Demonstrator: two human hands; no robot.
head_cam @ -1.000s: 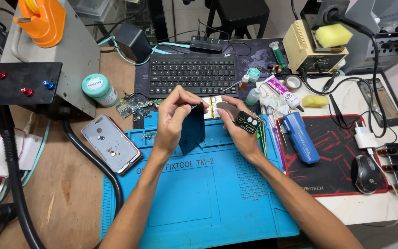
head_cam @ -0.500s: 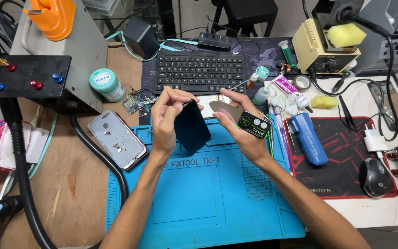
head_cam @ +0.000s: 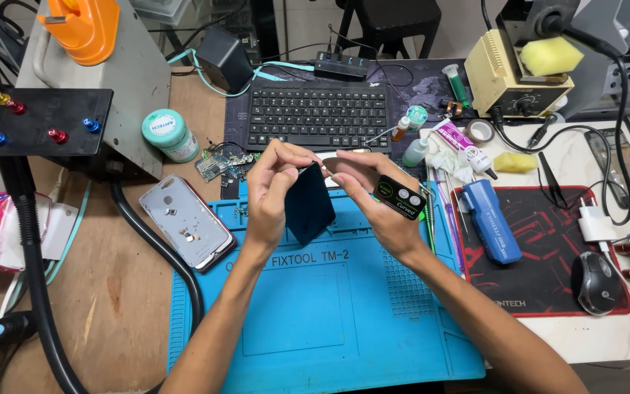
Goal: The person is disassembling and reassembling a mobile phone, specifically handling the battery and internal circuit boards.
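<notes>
My left hand (head_cam: 271,191) pinches the top edge of a dark flat phone part (head_cam: 309,204), held upright above the blue repair mat (head_cam: 315,321). My right hand (head_cam: 373,201) meets it at that same top edge with its fingertips and carries a small black tool with a green and white label (head_cam: 400,197) against the palm. Both hands hover over the mat's far edge, just in front of the black keyboard (head_cam: 319,117).
An opened phone back shell (head_cam: 187,221) lies left of the mat. A blue handheld tool (head_cam: 490,221) rests on a red and black pad (head_cam: 548,255), with a mouse (head_cam: 596,283). A thick black hose (head_cam: 147,233) curves past. Bottles, tubes and a soldering stand (head_cam: 519,73) crowd the back.
Both hands stay at the dark part's top edge, with the fingers shifting slightly; the view has moved a little closer.
</notes>
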